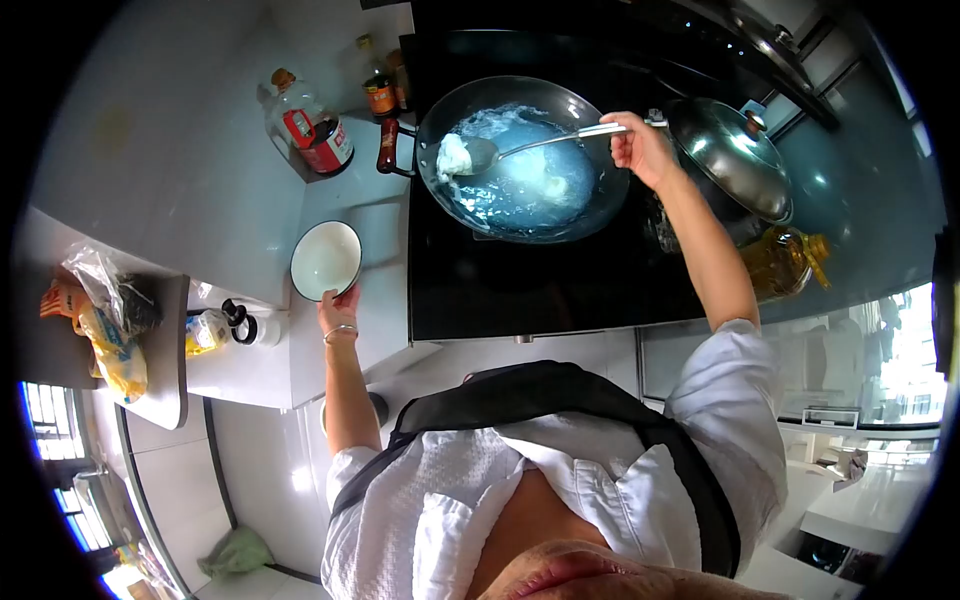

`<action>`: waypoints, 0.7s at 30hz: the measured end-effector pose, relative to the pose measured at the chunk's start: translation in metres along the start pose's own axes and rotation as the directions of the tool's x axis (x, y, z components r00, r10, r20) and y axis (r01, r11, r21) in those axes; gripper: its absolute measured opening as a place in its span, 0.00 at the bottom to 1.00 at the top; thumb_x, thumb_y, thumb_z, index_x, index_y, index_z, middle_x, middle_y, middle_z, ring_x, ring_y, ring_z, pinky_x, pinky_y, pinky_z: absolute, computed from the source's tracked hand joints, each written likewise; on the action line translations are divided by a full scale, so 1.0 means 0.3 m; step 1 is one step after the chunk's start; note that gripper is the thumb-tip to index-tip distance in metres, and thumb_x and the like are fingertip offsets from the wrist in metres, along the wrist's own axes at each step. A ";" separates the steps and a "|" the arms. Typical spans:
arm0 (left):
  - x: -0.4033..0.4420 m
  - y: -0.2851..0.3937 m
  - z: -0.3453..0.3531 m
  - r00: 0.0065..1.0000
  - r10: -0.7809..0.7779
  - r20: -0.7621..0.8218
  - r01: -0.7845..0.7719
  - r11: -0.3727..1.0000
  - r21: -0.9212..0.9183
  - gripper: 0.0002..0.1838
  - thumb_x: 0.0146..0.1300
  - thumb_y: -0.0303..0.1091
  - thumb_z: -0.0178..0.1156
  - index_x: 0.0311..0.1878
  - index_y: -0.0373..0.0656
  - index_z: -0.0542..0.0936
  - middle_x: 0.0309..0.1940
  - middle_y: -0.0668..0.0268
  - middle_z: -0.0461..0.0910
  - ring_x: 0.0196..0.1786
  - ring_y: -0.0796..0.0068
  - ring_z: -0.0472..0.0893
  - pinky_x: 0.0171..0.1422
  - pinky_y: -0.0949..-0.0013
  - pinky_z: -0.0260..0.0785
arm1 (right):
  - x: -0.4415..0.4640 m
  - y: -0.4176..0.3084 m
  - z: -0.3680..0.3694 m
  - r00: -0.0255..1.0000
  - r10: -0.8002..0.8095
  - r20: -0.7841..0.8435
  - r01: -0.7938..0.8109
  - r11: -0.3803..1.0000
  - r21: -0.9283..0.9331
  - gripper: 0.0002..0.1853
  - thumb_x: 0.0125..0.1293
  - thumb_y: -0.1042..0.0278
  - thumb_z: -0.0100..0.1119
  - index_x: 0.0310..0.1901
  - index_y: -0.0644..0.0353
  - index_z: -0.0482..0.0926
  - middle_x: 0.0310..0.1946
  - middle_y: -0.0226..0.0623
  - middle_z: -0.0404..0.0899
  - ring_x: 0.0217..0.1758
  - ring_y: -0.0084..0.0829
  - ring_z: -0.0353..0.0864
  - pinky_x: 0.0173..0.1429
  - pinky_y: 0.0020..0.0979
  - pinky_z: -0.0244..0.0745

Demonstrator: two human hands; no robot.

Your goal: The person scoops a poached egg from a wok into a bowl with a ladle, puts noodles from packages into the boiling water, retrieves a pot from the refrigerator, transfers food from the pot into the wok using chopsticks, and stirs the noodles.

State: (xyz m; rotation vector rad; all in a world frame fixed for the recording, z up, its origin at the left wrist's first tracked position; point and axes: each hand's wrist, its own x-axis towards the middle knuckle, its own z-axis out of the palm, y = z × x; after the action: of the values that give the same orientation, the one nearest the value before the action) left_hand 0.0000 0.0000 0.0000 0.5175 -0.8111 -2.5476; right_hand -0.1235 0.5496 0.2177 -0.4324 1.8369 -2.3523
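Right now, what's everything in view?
Cooktop: 1, black, upper centre
Wok: 1, dark, on cooktop
Liquid: 1 pool, whitish, in wok
Long-handled utensil: 1, silver, reaching into wok
Food lump: 1, white, at utensil's head
Bowl: 1, white, dark-rimmed, left of cooktop
Domed lid: 1, silver, right of wok
Oil bottle: 1, yellow, near lid
Red-labelled bottle: 1, dark, left of wok
Orange-labelled bottle: 1, dark, upper left
Plastic bags: several, mixed, left shelf
Bundle: 1, green, lower left
Picture edges: unclear
Apron: 1, black, worn
Left hand: 1, bare, holding bowl
Right hand: 1, bare, holding utensil
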 end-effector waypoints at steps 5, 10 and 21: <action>-0.085 0.022 0.053 0.998 0.038 0.044 -0.043 0.993 0.113 0.23 0.51 0.23 0.50 0.53 0.34 0.63 0.45 0.46 0.71 0.47 0.48 0.76 0.51 0.53 0.74 | -0.064 0.120 0.030 0.993 0.014 -0.116 0.014 0.972 0.233 0.13 0.60 0.62 0.49 0.43 0.57 0.78 0.20 0.29 0.75 0.23 0.24 0.76 0.29 0.24 0.72; -0.144 0.056 0.104 0.987 -0.017 0.159 -0.011 0.984 0.177 0.21 0.52 0.27 0.51 0.50 0.30 0.65 0.43 0.48 0.75 0.45 0.48 0.78 0.49 0.57 0.75 | -0.046 0.151 0.060 0.985 0.043 -0.168 0.002 0.965 0.262 0.13 0.58 0.64 0.50 0.43 0.57 0.78 0.20 0.31 0.75 0.22 0.26 0.77 0.29 0.25 0.72; -0.535 0.081 0.337 0.942 -0.087 0.323 -0.028 0.942 0.335 0.19 0.54 0.32 0.49 0.47 0.29 0.68 0.42 0.48 0.76 0.45 0.48 0.78 0.47 0.58 0.75 | -0.096 0.210 0.111 0.946 0.082 -0.313 0.047 0.923 0.383 0.12 0.55 0.59 0.54 0.37 0.54 0.79 0.18 0.30 0.74 0.22 0.27 0.77 0.27 0.25 0.71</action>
State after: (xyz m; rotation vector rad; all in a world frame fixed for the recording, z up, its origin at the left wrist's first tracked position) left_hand 0.0955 0.1064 0.1270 0.1924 -1.3857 -2.5714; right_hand -0.0909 0.5106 0.1601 0.0220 1.4058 -2.8175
